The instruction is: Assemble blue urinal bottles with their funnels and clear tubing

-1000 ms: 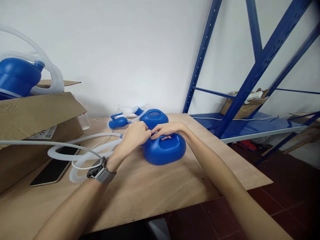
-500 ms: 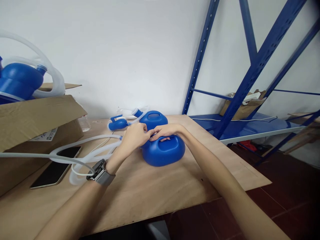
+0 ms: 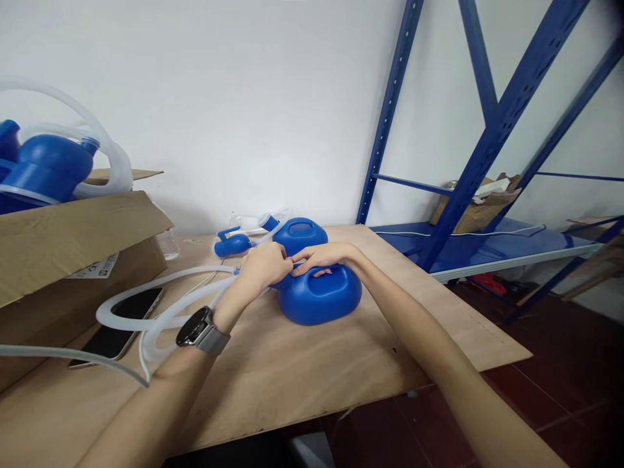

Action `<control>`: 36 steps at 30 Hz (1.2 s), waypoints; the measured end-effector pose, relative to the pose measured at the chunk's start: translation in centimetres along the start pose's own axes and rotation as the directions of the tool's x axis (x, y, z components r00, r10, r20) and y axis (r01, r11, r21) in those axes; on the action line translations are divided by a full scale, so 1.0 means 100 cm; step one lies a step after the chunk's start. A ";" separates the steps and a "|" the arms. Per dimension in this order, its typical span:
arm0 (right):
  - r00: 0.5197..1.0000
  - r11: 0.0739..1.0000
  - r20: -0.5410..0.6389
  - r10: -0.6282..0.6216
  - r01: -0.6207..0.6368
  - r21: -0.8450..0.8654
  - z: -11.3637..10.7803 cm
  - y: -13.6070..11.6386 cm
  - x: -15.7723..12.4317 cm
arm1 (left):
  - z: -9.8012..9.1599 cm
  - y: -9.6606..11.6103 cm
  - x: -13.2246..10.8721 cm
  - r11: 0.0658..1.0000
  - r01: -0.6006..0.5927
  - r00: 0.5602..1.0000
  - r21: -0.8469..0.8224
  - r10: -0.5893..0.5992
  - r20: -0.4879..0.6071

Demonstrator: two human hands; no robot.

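A blue plastic container [image 3: 322, 302] with a moulded handle lies on the wooden table [image 3: 273, 377], its neck toward the left. My left hand [image 3: 266, 265], a watch on its wrist, is closed around the neck end, where a blue part is mostly hidden beneath it. My right hand [image 3: 319, 257] lies over the container's top by the handle, fingers gripping it, its fingertips touching my left hand. Translucent tubing [image 3: 180, 279] runs left from the neck end in loops. Behind stands a second blue container [image 3: 302, 235], next to a small blue handled piece [image 3: 233, 244].
An open cardboard box [image 3: 92, 240] at the left holds blue containers [image 3: 53, 166] and tubing. A phone [image 3: 119, 325] lies under the tube loops. A clear bottle [image 3: 169, 245] stands behind the box. Blue shelving [image 3: 468, 175] with a carton [image 3: 475, 208] is at the right.
A loose tube end at the left has dropped lower, from across my left wrist to beside my forearm. Both hands stay on the container with only slight finger movement. The view has shifted slightly.
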State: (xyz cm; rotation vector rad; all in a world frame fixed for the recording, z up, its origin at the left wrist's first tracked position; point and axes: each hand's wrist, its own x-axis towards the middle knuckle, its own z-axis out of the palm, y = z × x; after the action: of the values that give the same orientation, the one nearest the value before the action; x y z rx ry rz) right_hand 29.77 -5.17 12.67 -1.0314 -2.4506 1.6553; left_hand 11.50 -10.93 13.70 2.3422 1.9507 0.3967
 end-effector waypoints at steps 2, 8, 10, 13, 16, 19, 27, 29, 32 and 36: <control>1.000 1.000 -0.008 0.009 -0.009 0.017 0.001 -0.001 0.000 | 0.001 -0.001 0.000 1.000 -0.006 1.000 -0.013 0.006 -0.011; 1.000 0.999 0.008 0.003 -0.004 0.037 0.001 -0.001 0.000 | 0.003 -0.002 0.000 0.999 -0.012 1.000 -0.030 0.011 -0.025; 1.000 0.999 0.011 0.002 -0.002 0.040 0.000 0.000 0.000 | 0.004 -0.002 0.000 0.999 -0.017 1.000 -0.030 0.016 -0.026; 1.000 0.999 0.005 0.010 -0.011 0.034 -0.001 0.002 0.000 | 0.004 -0.003 0.001 0.999 -0.027 0.999 -0.030 0.026 -0.029; 1.000 0.999 0.006 0.016 -0.016 0.039 -0.001 0.002 0.001 | 0.005 -0.002 0.002 0.999 -0.038 0.999 -0.027 0.038 -0.032; 1.000 0.998 0.002 0.025 -0.025 0.050 0.000 0.002 0.001 | 0.005 -0.002 0.003 0.998 -0.051 0.998 -0.020 0.051 -0.031; 0.996 0.993 -0.062 0.060 -0.053 0.102 0.002 0.004 0.001 | 0.003 0.000 0.000 0.999 -0.037 0.999 -0.024 0.036 -0.027; 0.996 0.993 -0.070 0.062 -0.055 0.101 0.001 0.005 0.001 | 0.003 0.000 -0.001 0.999 -0.035 0.999 -0.023 0.034 -0.035; 0.995 0.994 -0.072 0.068 -0.061 0.086 0.001 0.005 0.002 | 0.003 0.000 -0.002 1.000 -0.022 0.999 -0.018 0.021 -0.046; 0.998 0.998 -0.045 0.036 -0.033 0.059 0.000 0.003 0.001 | 0.005 0.000 -0.006 1.000 0.000 0.998 -0.013 0.000 -0.062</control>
State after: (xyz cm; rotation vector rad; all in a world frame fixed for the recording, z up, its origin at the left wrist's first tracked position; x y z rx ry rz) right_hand 29.84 -5.08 12.40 -1.0974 -2.3543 1.6822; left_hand 11.49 -11.41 13.12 2.3499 1.9688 0.4863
